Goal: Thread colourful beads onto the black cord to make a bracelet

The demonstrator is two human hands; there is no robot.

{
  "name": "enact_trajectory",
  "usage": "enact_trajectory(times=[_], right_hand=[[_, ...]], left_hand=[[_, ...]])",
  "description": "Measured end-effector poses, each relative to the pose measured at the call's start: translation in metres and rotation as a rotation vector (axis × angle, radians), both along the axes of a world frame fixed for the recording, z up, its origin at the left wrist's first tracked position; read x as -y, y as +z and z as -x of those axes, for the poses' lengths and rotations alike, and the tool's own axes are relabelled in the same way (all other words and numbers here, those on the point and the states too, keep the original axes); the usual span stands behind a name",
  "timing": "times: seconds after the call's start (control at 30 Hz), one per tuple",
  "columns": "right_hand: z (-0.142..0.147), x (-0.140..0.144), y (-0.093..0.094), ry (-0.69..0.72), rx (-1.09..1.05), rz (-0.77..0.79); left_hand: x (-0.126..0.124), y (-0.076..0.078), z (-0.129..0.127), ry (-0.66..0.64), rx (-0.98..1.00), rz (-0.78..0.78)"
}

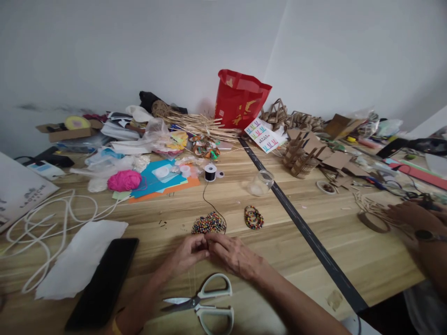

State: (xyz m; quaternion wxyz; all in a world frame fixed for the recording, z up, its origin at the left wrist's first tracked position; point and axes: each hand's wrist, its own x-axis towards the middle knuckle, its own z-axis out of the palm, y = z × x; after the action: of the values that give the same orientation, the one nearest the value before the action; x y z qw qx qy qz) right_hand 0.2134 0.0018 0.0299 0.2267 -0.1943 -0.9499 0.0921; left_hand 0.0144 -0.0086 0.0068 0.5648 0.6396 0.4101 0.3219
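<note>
My left hand and my right hand meet fingertip to fingertip near the front of the table, both closed in a pinch. A thin black cord runs from a spool down to my right hand, and a dark bit of it shows between the fingertips; its end is hidden. Just beyond my fingers lies a pile of small multicoloured beads. To the right rest beaded bracelets. Scissors with pale handles lie with blades parted, below my hands.
A black phone and white paper lie left, beside a coiled white cable. A clear jar stands beyond the bracelets. At right, another person's hands are near thin sticks. Craft supplies and a red bag line the wall.
</note>
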Motion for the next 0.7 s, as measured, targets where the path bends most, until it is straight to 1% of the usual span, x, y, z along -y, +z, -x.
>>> enact_trajectory(times=[0.1,0.27,0.43,0.6,0.7], right_hand=[[0.0,0.0,0.0,-0.018,0.014,-0.018],[0.0,0.0,-0.003,-0.024,0.019,-0.048],[0.001,0.002,-0.004,-0.048,0.026,-0.032],[0.003,0.002,-0.003,0.002,-0.015,-0.009],[0.003,0.002,-0.006,-0.007,-0.005,0.028]], left_hand=[[-0.001,0.006,0.0,-0.001,0.004,0.041],[-0.001,0.013,0.002,-0.002,-0.005,0.037],[-0.001,0.011,0.003,-0.012,-0.025,0.023],[0.001,0.008,0.003,-0.018,-0.057,0.006],[0.002,0.01,0.004,-0.021,-0.105,-0.043]])
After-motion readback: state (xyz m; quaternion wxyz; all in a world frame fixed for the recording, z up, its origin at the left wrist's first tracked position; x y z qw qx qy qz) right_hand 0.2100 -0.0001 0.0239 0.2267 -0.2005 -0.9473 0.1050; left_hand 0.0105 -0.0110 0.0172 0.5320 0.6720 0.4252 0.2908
